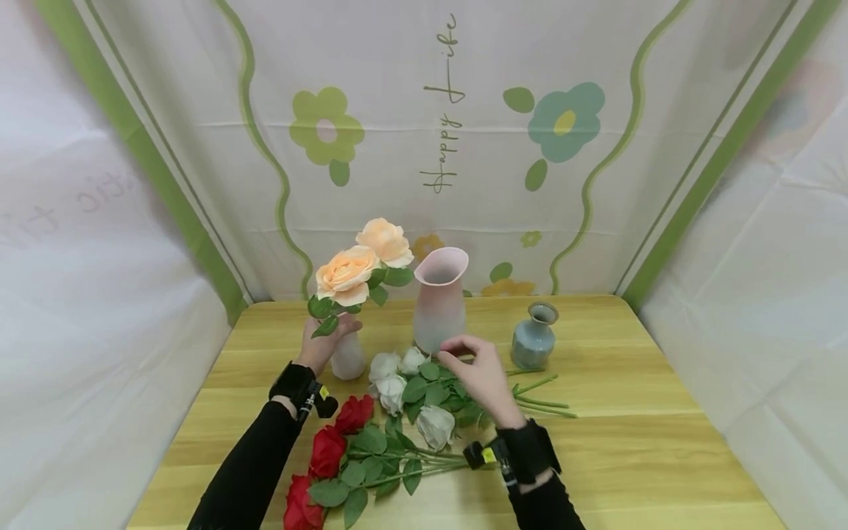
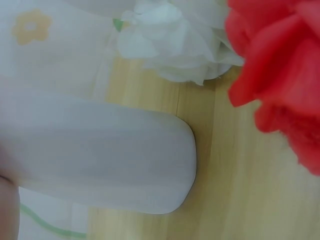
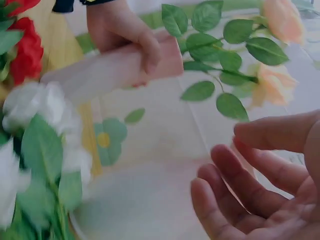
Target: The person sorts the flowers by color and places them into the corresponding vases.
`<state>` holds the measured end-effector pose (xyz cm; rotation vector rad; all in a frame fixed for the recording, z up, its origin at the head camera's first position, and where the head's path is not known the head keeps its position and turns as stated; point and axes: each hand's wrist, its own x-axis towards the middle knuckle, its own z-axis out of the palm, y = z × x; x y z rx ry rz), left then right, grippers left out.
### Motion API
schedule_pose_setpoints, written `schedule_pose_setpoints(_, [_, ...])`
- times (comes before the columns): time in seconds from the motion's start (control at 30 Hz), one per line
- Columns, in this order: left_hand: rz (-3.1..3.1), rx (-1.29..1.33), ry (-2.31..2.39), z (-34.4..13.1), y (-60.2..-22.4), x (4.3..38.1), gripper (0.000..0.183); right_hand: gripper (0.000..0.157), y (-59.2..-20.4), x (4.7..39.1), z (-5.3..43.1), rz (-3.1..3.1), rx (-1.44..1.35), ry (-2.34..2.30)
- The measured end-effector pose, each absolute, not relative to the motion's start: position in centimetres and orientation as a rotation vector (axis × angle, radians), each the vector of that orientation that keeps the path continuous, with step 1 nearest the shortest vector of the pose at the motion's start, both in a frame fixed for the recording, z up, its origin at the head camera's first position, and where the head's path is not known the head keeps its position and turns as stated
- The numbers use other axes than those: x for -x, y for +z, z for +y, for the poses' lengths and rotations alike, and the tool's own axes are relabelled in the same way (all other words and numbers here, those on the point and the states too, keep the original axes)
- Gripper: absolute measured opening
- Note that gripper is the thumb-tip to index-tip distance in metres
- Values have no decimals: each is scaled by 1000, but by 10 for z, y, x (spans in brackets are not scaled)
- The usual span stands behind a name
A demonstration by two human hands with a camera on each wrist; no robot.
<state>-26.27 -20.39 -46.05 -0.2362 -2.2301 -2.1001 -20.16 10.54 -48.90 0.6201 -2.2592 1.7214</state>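
My left hand point(image 1: 321, 344) grips the upper part of a slim white-and-pink vase point(image 1: 347, 359), fingers and thumb around it in the right wrist view. Two peach roses point(image 1: 347, 274) with green leaves rise from that vase's mouth. Filling much of the left wrist view is the vase's pale lower body point(image 2: 120, 155), its base by the wooden table. My right hand point(image 1: 481, 374) hovers over the leaves of several white roses point(image 1: 391, 391), beside a taller pink-and-white vase point(image 1: 439, 316). Its fingers point(image 3: 250, 192) are loosely bent and hold nothing.
Several red roses point(image 1: 327, 451) lie in front of the white ones on the wooden table point(image 1: 629, 442), stems toward the right. A small blue-grey vase point(image 1: 534, 342) stands at the back right. A printed cloth point(image 1: 384, 162) hangs behind the table.
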Motion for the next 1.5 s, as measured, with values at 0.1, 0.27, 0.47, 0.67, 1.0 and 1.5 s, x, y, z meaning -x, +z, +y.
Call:
schedule_pose_setpoints(0.1, [-2251, 219, -2076, -203, -460, 262, 60, 18, -520, 199, 131, -2305, -580, 1596])
schedule_pose_setpoints(0.27, [-2254, 204, -2056, -204, -458, 261, 55, 25, -608, 222, 174, -2355, -491, 1332])
schedule_pose_setpoints(0.47, [-2249, 219, -2058, -204, -458, 263, 54, 22, -551, 173, 180, -2444, -573, 1212])
schedule_pose_setpoints(0.67, [-2301, 283, -2020, -204, -458, 263, 55, 8, -459, 118, 154, -2737, -644, 1123])
schedule_pose_setpoints(1.0, [-2295, 530, -1995, -209, -447, 258, 65, 9, -466, 107, 154, -2875, -1046, 622])
schedule_pose_setpoints(1.5, [-2899, 26, -1303, -167, -445, 191, 82, 6, -467, 110, 153, -2891, -1140, 550])
